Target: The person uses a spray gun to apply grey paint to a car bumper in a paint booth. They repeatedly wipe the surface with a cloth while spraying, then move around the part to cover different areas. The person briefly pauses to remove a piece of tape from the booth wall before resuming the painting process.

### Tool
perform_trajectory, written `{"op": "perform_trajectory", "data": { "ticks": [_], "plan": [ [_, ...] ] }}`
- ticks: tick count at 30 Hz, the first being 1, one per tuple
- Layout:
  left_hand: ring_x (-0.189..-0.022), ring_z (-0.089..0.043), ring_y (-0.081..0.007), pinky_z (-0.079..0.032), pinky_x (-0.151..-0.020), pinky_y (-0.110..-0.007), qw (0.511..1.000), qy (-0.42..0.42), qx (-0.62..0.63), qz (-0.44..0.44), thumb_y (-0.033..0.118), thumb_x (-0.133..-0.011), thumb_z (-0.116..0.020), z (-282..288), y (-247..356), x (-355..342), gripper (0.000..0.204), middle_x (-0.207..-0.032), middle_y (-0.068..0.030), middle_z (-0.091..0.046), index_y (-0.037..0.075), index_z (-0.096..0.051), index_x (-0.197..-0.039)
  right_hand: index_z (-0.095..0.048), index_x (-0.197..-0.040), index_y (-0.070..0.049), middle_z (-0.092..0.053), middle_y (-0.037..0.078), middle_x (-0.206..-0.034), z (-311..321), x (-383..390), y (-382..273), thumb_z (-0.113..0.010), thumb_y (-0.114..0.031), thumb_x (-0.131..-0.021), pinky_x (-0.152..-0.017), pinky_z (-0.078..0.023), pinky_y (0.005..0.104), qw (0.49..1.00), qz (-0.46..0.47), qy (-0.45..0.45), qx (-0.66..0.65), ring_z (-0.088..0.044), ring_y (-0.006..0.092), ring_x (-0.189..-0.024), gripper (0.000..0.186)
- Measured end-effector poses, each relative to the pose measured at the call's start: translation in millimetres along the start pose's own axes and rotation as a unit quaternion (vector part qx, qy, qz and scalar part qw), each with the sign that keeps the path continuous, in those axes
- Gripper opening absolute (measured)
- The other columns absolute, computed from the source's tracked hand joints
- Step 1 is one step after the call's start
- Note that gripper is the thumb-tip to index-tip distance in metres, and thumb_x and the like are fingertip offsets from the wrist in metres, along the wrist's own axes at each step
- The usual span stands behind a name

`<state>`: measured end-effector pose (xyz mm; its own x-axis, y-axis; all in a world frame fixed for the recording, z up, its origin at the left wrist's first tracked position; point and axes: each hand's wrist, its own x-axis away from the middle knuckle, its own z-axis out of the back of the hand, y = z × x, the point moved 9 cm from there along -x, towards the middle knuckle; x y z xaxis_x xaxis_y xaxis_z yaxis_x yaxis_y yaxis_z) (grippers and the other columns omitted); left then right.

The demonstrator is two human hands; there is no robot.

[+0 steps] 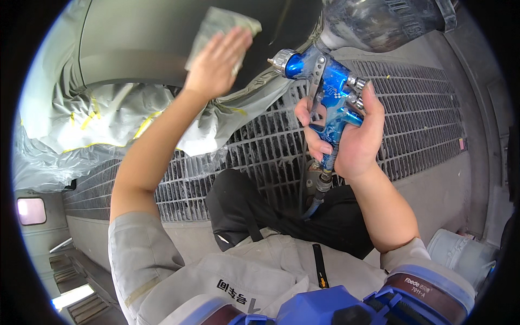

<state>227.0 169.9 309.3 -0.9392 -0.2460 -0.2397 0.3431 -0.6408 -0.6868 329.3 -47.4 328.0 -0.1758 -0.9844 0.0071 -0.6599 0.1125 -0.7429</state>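
Observation:
My left hand presses a pale, folded, translucent cloth against a dark grey vehicle body panel, its fingers spread over the cloth. My right hand grips a blue metallic spray gun with silver knobs, its nozzle pointing left toward the panel. A smudged, translucent paint cup tops the gun, and a hose runs down from its handle. White masking sheets with yellow tape wrap around and below the panel.
A metal floor grate lies below the panel, with bent legs in dark trousers over its near edge. A white bucket stands at the lower right. A blue respirator hangs at my chest. Booth walls curve at both sides.

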Motion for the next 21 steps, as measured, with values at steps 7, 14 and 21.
{"op": "perform_trajectory", "data": {
  "ticks": [7,14,21],
  "plan": [
    [-0.142,-0.052,-0.0181,-0.036,-0.120,-0.036,0.957,-0.205,0.164,-0.121,0.035,-0.099,-0.054,-127.7,78.9,78.1,0.059,-0.154,-0.0051,-0.058,0.006,-0.057,-0.150,-0.058,-0.118,-0.001,-0.064,0.014,-0.090,8.8,15.2,2.6,-0.022,-0.071,-0.105,-0.041,-0.040,0.0269,0.999,0.006,0.034,0.006,-0.043,0.0118,-0.043,0.080],
    [-0.139,-0.057,-0.0260,-0.048,-0.112,-0.049,0.998,-0.061,-0.004,-0.004,0.025,-0.096,-0.058,-34.7,-27.0,90.1,0.063,-0.153,-0.0094,-0.059,0.017,-0.054,-0.158,-0.058,-0.128,0.001,-0.065,0.016,-0.090,13.1,20.4,7.6,-0.020,-0.070,-0.105,-0.040,-0.040,0.0270,0.999,-0.012,0.039,0.003,-0.043,0.0120,-0.043,0.084],
    [-0.159,-0.026,-0.0435,-0.017,-0.128,-0.062,0.899,0.318,0.057,0.296,0.040,-0.099,-0.060,21.0,-125.6,122.7,0.074,-0.175,-0.0112,-0.031,0.022,-0.038,-0.167,-0.058,-0.128,0.002,-0.066,0.018,-0.091,12.4,15.7,8.1,-0.020,-0.072,-0.104,-0.041,-0.041,0.0272,0.999,0.000,0.025,0.028,-0.044,0.0123,-0.044,0.086]
  ]
}}
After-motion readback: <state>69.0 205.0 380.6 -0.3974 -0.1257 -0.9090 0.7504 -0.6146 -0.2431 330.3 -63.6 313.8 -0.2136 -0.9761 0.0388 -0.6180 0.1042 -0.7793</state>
